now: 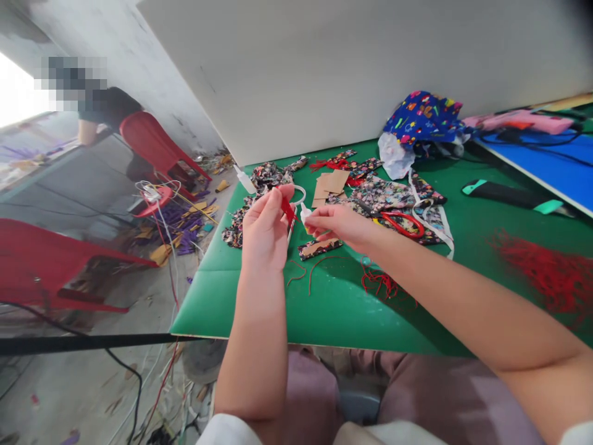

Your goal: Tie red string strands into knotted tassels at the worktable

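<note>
My left hand point(266, 225) is closed in a pinch, with a piece of red fabric or thread point(288, 212) between its fingers. A thin white loop point(301, 190) curves from beside that hand toward my right hand. My right hand point(331, 222) pinches a small white piece point(305, 213) near the loop's end; its exact kind is too small to make out. Below the hands lies a flowered fabric strip with cardboard point(319, 248) on the green table point(259, 303). Gathered flowered fabric point(234, 228) lies left of my left hand, near a small white bottle point(246, 181).
Brown cards point(330, 185), red-handled scissors point(407, 225) and flowered cloth point(389, 191) lie beyond my right hand. Red threads point(551, 272) lie at right, near a black-and-green tool point(509, 196). A person point(111, 111) sits at left by red chairs point(157, 145).
</note>
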`<act>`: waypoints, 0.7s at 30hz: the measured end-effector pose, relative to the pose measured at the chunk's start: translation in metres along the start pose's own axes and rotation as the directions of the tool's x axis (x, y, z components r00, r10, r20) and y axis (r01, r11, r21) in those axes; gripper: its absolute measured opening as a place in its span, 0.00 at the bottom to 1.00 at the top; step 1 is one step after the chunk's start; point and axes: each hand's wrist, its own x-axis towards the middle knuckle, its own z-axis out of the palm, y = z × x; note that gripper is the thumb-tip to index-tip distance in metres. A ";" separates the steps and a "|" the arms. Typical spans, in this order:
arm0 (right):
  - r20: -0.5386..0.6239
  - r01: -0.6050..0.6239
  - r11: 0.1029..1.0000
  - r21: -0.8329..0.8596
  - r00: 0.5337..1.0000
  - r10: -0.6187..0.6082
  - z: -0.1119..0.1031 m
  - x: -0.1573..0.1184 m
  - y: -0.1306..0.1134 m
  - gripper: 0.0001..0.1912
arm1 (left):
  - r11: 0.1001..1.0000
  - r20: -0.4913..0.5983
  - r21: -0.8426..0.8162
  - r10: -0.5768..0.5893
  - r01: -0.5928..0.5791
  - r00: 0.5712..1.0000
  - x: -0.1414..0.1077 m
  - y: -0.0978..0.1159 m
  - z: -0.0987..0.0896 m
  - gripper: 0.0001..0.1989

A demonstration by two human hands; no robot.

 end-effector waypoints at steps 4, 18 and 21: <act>-0.160 0.280 0.932 -0.229 0.934 -0.319 -0.004 0.002 -0.005 0.12 | 0.993 -0.084 0.099 -0.050 0.058 0.995 0.000 -0.001 0.002 0.05; 0.062 0.430 0.841 -0.329 0.898 -0.435 -0.003 -0.007 -0.016 0.14 | 0.979 0.053 0.121 -0.172 0.164 0.984 -0.007 -0.004 0.013 0.03; 0.093 0.414 0.837 -0.359 0.908 -0.409 -0.005 -0.008 -0.019 0.15 | 0.974 0.033 0.135 -0.186 0.180 0.982 -0.007 0.000 0.010 0.04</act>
